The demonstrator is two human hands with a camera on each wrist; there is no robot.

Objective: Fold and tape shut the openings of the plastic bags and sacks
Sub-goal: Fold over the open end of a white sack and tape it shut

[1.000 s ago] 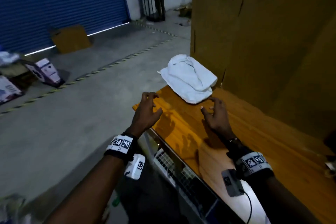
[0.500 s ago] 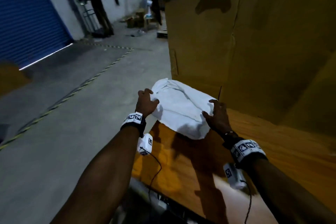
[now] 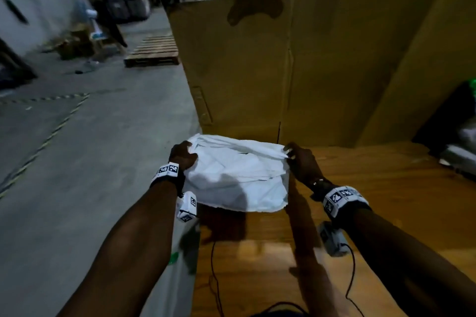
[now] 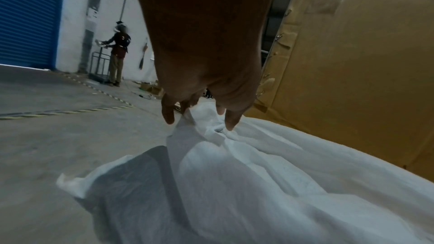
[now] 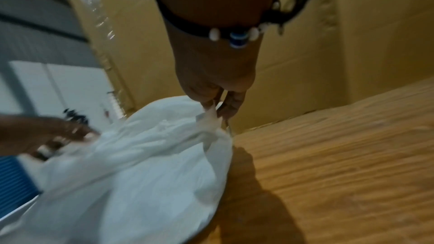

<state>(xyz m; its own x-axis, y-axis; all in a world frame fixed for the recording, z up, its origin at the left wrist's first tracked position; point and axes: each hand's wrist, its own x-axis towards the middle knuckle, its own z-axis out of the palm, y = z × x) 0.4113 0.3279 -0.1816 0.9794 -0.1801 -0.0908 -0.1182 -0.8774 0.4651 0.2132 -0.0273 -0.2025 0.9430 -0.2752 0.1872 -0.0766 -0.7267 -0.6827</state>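
Observation:
A crumpled white sack point(image 3: 237, 175) lies at the far left corner of the wooden table point(image 3: 373, 213), its left part past the table's edge. My left hand point(image 3: 183, 156) grips a bunched fold at the sack's far left corner point(image 4: 206, 129). My right hand point(image 3: 296, 159) pinches the far right corner of the sack point(image 5: 209, 118) between thumb and fingers. In the right wrist view the left hand point(image 5: 58, 136) shows blurred at the other side of the sack point(image 5: 131, 164). No tape is in view.
Tall cardboard boxes point(image 3: 296, 64) stand right behind the sack along the table's far side. A wooden pallet point(image 3: 154, 51) lies on the concrete floor point(image 3: 90, 162) to the left. A person point(image 4: 118, 57) stands far off by a cart near the blue shutter point(image 4: 25, 16).
Both hands reached forward from the table's near part to the sack and took hold of its two far corners. My head turned right and moved closer.

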